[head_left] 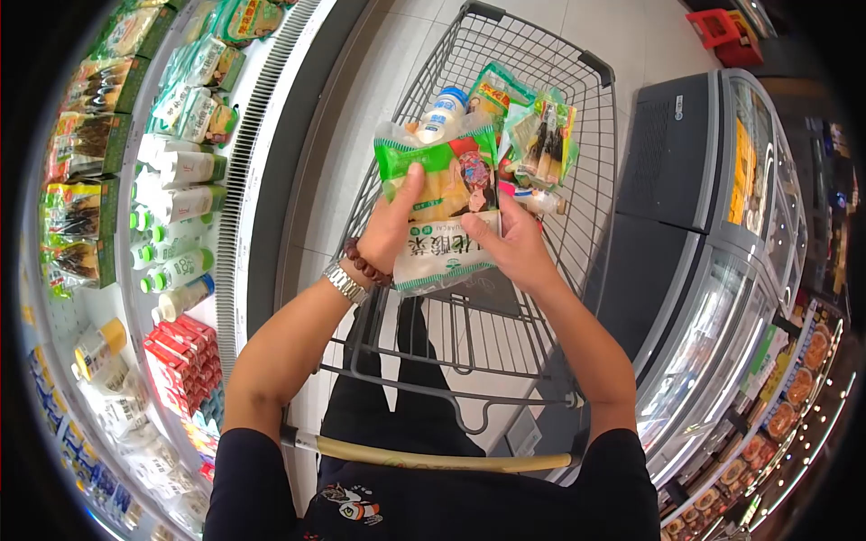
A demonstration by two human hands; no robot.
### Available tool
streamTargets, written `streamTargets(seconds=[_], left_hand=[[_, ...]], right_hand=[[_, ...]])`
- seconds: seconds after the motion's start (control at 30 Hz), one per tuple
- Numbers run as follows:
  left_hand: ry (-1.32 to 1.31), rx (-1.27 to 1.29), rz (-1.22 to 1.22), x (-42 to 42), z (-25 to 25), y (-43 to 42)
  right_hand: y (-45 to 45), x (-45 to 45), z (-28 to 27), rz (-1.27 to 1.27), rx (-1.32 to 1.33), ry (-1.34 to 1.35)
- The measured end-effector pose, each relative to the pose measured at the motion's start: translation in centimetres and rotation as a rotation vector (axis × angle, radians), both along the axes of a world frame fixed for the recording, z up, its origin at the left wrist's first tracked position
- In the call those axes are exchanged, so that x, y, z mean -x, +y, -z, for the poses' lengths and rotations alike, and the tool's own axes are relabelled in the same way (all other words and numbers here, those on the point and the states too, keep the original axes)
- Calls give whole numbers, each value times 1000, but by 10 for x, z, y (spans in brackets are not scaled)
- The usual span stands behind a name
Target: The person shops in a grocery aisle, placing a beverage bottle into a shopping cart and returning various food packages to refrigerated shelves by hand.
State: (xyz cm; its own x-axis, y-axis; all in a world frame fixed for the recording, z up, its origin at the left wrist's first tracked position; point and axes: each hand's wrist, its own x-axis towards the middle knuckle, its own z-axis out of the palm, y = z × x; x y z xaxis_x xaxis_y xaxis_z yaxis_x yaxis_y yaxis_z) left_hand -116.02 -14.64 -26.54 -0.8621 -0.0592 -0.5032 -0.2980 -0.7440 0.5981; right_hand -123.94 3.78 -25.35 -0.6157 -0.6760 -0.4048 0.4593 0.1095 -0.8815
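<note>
Over the shopping cart [591,144] I hold a green and white plastic packet of pickled cabbage [446,203] by its two sides. Its printed lettering appears upside down from where I look. My left hand [395,221], with a beaded bracelet and a metal watch at the wrist, grips the left edge, thumb on the front. On the right edge, my right hand [516,239] presses its thumb near the lettering. Behind the packet, a white bottle with a blue cap [442,113] and several bagged foods, including a green-edged bag [544,140], lie in the cart.
A refrigerated shelf [262,162] with packets, bottles and red cartons [183,361] runs along my left. Freezer cabinets [663,153] stand close on the right. The cart's handle [433,460] crosses in front of my body. Pale floor tiles [397,54] show ahead.
</note>
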Motion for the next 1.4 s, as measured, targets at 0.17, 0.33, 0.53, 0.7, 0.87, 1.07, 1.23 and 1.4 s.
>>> streamTargets(seconds=[0.17,0.33,0.53,0.7,0.87,1.07,1.23,1.4], left_hand=[[-60,-108,-125,-7,-3,-13],[-156,437,382,-32,-5,-5],[-103,38,-74,-37,-10,-3],[90,33,-122,-37,-7,-5],[158,-232,104,-39,-23,-19],[202,-190,415,-46,-14,-4],[-52,225,446,-48,0,11],[11,420,346,-44,-2,14]], right_hand=[[17,24,-2,-167,-71,-15],[33,72,-16,-484,-206,38],[63,68,17,-132,-6,-188],[36,10,12,318,209,-584],[55,38,10,309,245,-262],[62,53,-28,-217,97,-104],[27,64,58,-148,3,-237],[-21,130,241,98,-565,204]])
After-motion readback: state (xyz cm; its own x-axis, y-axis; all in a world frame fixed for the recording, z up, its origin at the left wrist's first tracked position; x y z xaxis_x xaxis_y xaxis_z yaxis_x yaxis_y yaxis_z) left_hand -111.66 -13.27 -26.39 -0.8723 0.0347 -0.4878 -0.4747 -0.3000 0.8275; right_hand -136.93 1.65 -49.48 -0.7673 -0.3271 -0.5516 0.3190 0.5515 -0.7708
